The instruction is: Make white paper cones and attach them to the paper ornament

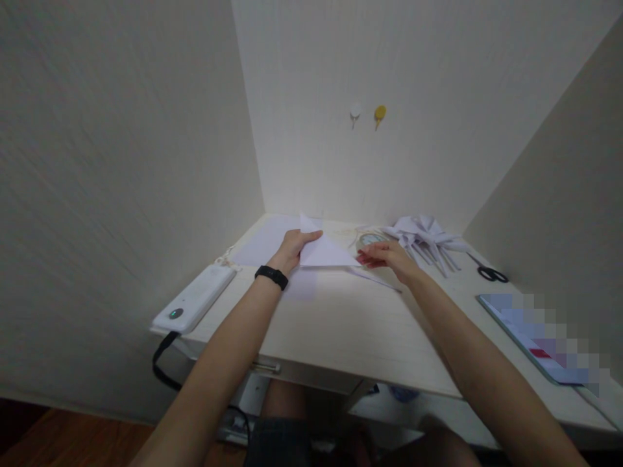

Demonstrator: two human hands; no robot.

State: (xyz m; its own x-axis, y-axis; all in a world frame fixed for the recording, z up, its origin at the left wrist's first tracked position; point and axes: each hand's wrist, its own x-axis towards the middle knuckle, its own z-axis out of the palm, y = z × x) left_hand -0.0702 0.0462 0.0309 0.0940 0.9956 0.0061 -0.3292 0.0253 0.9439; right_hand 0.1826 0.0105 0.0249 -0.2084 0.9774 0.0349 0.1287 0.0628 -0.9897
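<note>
A white sheet of paper folded into a triangle (324,251) is held up above the desk between my hands. My left hand (293,248) grips its left edge, thumb on top and a black band on the wrist. At the right-hand point of the triangle, the fingertips of my right hand (382,254) are closed on the paper. Below it a thin paper strip (374,279) lies on the desk. Behind my right fingers sits a roll of clear tape (372,240), partly covered. Flat white paper (263,243) lies behind my left hand.
Several folded white paper pieces (426,237) are heaped at the back right. Black-handled scissors (492,274) and a tablet-like device (530,337), partly blurred, lie on the right. A white power bank (197,301) with a black cable stands at the left edge. Walls enclose the desk (341,331).
</note>
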